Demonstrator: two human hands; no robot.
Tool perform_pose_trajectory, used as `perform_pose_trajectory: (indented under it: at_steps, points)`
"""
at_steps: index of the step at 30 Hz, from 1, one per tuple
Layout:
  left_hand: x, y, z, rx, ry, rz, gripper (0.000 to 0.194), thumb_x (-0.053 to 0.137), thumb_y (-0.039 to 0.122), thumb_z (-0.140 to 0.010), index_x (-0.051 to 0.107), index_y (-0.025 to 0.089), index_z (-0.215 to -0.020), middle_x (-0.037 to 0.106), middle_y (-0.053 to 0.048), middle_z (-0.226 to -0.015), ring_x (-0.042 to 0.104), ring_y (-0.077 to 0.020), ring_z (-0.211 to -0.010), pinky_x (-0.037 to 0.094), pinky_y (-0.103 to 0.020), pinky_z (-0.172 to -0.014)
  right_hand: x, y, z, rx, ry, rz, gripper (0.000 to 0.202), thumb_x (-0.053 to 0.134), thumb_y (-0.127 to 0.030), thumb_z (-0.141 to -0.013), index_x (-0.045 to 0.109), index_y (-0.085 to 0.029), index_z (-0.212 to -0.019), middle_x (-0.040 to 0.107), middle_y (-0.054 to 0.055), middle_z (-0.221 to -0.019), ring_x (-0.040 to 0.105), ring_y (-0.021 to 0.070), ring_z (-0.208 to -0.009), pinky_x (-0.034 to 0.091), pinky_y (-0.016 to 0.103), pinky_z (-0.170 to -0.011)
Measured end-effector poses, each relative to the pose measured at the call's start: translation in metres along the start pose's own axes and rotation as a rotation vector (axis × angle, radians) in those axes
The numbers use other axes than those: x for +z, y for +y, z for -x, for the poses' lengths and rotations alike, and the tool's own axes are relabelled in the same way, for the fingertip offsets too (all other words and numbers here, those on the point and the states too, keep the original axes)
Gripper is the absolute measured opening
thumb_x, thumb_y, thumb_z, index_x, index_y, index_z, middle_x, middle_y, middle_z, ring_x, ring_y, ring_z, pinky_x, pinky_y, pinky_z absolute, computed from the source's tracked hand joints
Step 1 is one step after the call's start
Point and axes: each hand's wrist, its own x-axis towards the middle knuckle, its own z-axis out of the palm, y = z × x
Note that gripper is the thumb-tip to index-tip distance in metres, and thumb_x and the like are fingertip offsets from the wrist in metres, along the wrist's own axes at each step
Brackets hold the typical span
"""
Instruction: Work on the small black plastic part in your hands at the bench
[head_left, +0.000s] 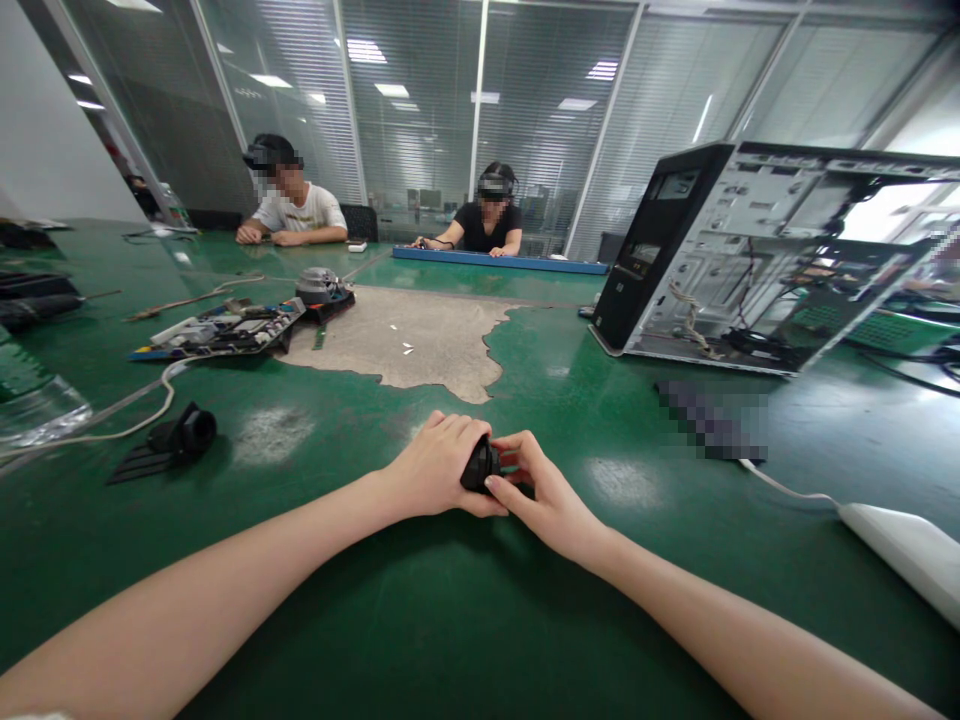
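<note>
Just above the green table (pixel 480 620), both my hands meet around a small black ribbed round part (pixel 480 466), whose exact kind I cannot make out. My left hand (pixel 439 465) wraps over its left side and hides much of it. From the right, my right hand (pixel 536 490) pinches it between thumb and fingertips. To the left on the table lies another black piece (pixel 184 432) with a round opening and a flat slotted flap.
An opened computer case (pixel 675 260) stands at the right. A circuit board (pixel 225 330) lies far left, near a clear plastic bottle (pixel 37 390). A white power strip (pixel 907 550) sits at the right edge. Two people sit across the table, near a long blue bar (pixel 499 260).
</note>
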Motion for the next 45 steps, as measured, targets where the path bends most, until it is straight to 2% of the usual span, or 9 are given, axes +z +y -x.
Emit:
perform_pose_trajectory:
  at_steps: [5,9,18,22,25,29,35,42,45]
  points:
    - [-0.0003,0.0009,0.0007,0.012,0.022,0.001,0.060,0.058,0.060,-0.059,0.046,0.015,-0.097,0.057,-0.007,-0.090,0.052,-0.0243,-0.082,0.032,-0.036,-0.074,-0.0002,-0.0012,0.0020,-0.114,0.054,0.105,0.023,0.052,-0.017,-0.079,0.047,-0.023,-0.100,0.047,0.005,-0.101,0.051,0.0183,-0.094,0.051,0.031,-0.072]
    - [-0.0001,0.0011,0.0008,0.019,0.032,0.007,0.063,0.059,0.061,-0.058,0.045,0.015,-0.098,0.057,-0.007,-0.090,0.052,-0.0239,-0.083,0.032,-0.035,-0.074,-0.0004,0.0006,0.0017,-0.141,0.070,0.105,0.019,0.052,-0.017,-0.079,0.048,-0.024,-0.097,0.046,0.005,-0.103,0.050,0.0187,-0.096,0.050,0.031,-0.072]
    - [0.0010,-0.0004,0.0004,0.009,0.008,-0.005,0.060,0.060,0.061,-0.057,0.046,0.016,-0.095,0.056,-0.006,-0.090,0.052,-0.0237,-0.082,0.032,-0.035,-0.073,0.0001,0.0004,0.0003,0.014,0.000,-0.001,0.027,0.051,-0.017,-0.080,0.041,-0.021,-0.105,0.050,0.005,-0.096,0.054,0.0170,-0.089,0.051,0.032,-0.071]
    - [0.0001,0.0004,0.0007,0.019,0.011,-0.017,0.059,0.060,0.058,-0.059,0.045,0.015,-0.096,0.056,-0.007,-0.091,0.052,-0.0233,-0.081,0.032,-0.035,-0.073,0.0001,-0.0010,0.0014,-0.102,0.039,0.065,0.025,0.054,-0.017,-0.077,0.046,-0.022,-0.100,0.047,0.005,-0.099,0.050,0.0181,-0.092,0.051,0.032,-0.071]
    - [-0.0007,0.0009,0.0005,0.017,0.014,-0.014,0.062,0.059,0.061,-0.058,0.045,0.014,-0.097,0.057,-0.007,-0.091,0.052,-0.0236,-0.082,0.032,-0.035,-0.074,-0.0002,-0.0002,0.0013,-0.154,0.067,0.105,0.020,0.053,-0.017,-0.079,0.049,-0.022,-0.097,0.046,0.006,-0.102,0.049,0.0183,-0.095,0.050,0.032,-0.072]
    - [-0.0007,0.0003,-0.0002,0.013,0.008,-0.004,0.068,0.059,0.065,-0.055,0.045,0.015,-0.099,0.057,-0.007,-0.092,0.052,-0.0239,-0.084,0.032,-0.035,-0.075,-0.0002,0.0033,0.0002,-0.106,0.073,0.052,0.019,0.052,-0.019,-0.080,0.047,-0.022,-0.099,0.046,0.005,-0.101,0.051,0.0175,-0.094,0.051,0.031,-0.071]
    - [0.0007,-0.0007,0.0003,0.005,0.005,-0.011,0.063,0.060,0.062,-0.056,0.046,0.016,-0.096,0.056,-0.006,-0.091,0.052,-0.0234,-0.083,0.032,-0.035,-0.074,0.0005,0.0038,-0.0004,0.018,-0.003,0.009,0.026,0.051,-0.019,-0.081,0.042,-0.021,-0.105,0.050,0.005,-0.097,0.054,0.0170,-0.089,0.051,0.033,-0.073]
    - [-0.0004,0.0002,0.0003,0.022,0.020,-0.011,0.060,0.057,0.061,-0.061,0.045,0.015,-0.097,0.057,-0.006,-0.089,0.052,-0.0227,-0.080,0.032,-0.034,-0.072,-0.0014,-0.0042,0.0026,-0.175,0.063,0.148,0.017,0.051,-0.018,-0.080,0.049,-0.022,-0.096,0.046,0.006,-0.102,0.050,0.0188,-0.096,0.050,0.032,-0.074]
    - [-0.0005,0.0001,0.0001,0.020,0.022,-0.001,0.062,0.058,0.062,-0.059,0.045,0.015,-0.097,0.057,-0.006,-0.090,0.052,-0.0232,-0.082,0.032,-0.035,-0.073,-0.0009,-0.0032,0.0024,-0.168,0.084,0.146,0.017,0.051,-0.017,-0.080,0.049,-0.022,-0.096,0.047,0.006,-0.101,0.050,0.0187,-0.095,0.050,0.031,-0.072]
